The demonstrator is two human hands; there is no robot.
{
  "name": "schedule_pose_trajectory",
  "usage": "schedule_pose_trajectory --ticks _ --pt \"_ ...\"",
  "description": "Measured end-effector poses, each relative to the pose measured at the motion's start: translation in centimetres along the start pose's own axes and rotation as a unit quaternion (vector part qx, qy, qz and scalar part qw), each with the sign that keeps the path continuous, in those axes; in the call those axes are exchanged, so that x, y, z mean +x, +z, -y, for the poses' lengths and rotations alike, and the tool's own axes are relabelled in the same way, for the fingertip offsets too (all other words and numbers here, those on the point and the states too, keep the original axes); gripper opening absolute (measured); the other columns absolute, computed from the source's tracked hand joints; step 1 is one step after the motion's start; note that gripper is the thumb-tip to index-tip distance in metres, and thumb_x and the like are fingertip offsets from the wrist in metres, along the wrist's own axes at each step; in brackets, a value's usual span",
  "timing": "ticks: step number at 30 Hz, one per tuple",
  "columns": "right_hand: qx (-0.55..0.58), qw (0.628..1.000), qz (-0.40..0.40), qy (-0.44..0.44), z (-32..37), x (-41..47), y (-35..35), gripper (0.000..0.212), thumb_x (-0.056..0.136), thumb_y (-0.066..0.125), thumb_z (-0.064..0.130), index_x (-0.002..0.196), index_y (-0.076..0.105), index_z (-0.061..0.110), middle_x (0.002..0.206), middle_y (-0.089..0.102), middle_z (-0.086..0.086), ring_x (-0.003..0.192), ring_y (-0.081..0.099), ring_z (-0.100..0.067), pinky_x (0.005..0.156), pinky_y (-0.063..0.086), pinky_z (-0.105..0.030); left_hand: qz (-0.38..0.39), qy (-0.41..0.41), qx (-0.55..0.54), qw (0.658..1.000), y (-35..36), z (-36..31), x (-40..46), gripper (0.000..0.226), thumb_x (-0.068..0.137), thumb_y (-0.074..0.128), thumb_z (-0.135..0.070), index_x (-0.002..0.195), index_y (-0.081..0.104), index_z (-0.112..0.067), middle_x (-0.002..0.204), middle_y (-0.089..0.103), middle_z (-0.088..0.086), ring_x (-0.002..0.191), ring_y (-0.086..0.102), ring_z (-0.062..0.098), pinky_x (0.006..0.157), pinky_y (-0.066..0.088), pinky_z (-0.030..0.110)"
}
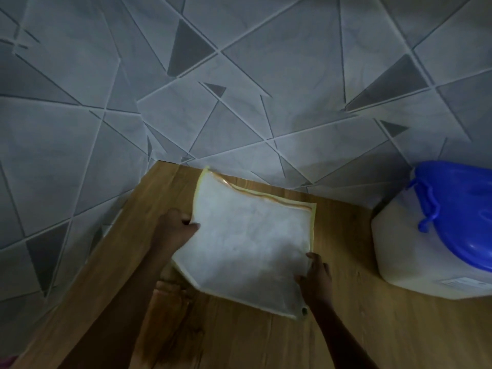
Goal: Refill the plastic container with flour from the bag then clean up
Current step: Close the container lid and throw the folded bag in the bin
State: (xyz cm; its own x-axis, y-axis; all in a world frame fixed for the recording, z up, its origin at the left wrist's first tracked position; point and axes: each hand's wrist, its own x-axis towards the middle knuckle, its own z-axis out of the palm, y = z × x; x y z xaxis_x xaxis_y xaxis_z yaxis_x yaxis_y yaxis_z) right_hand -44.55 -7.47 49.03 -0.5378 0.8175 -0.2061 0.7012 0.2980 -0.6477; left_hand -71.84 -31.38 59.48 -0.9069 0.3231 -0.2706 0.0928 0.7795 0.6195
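Dim wooden tabletop [346, 328] holds my flat white yellow-edged flour bag [247, 243], left hand [173, 230] and right hand [316, 278] pinching its edges, beside it a half-cropped blue-lidded translucent plastic container [415, 251].

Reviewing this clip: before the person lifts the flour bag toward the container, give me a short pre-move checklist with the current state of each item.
1. Left hand grips the flour bag at its left edge: ok.
2. Right hand grips the bag's near right edge: ok.
3. Bag's zipper closed along the far edge: cannot tell, too dim.
4. Plastic container open to take flour: not ok, its blue lid is on.
5. Container upright on the wooden table, apart from the bag: ok.
6. Flour level in the container: cannot tell for sure through the cloudy wall.
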Motion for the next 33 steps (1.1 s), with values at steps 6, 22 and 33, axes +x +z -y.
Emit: schedule_pose_trajectory --ticks 6,22,33 --pt "0.016 1.0 0.001 -0.017 -0.5 -0.4 -0.2 0.059 0.084 0.071 0.004 0.138 0.048 0.012 0.129 0.052 -0.017 0.11 0.058 -0.038 0.085 0.055 -0.046 -0.002 0.152 0.042 0.987 2.5 -7.9 -6.1 0.024 0.086 0.067 -0.029 0.064 0.065 -0.019 0.058 0.061 -0.005 0.057 0.06 0.005 0.053 0.046 0.023" --pt "0.089 0.995 0.022 -0.042 -2.8 0.6 -1.4 0.022 0.096 0.06 0.012 0.113 0.068 0.023 0.106 0.071 0.006 0.095 0.068 -0.009 0.08 0.061 -0.029 0.061 0.221 0.15 0.962 18.3 -9.0 -12.5 0.016 0.089 0.06 -0.032 0.104 0.066 -0.028 0.106 0.066 -0.008 0.102 0.062 0.012 0.085 0.052 0.027" --pt "0.154 0.987 0.015 0.033 -0.3 1.1 -2.2 0.015 0.094 0.068 0.034 0.093 0.066 0.019 0.086 0.066 0.006 0.078 0.063 -0.008 0.06 0.044 -0.021 0.141 0.268 0.006 0.953 19.1 -8.0 -11.3 0.017 0.093 0.058 -0.02 0.105 0.068 -0.027 0.102 0.069 -0.012 0.095 0.062 0.0 0.088 0.055 0.025"
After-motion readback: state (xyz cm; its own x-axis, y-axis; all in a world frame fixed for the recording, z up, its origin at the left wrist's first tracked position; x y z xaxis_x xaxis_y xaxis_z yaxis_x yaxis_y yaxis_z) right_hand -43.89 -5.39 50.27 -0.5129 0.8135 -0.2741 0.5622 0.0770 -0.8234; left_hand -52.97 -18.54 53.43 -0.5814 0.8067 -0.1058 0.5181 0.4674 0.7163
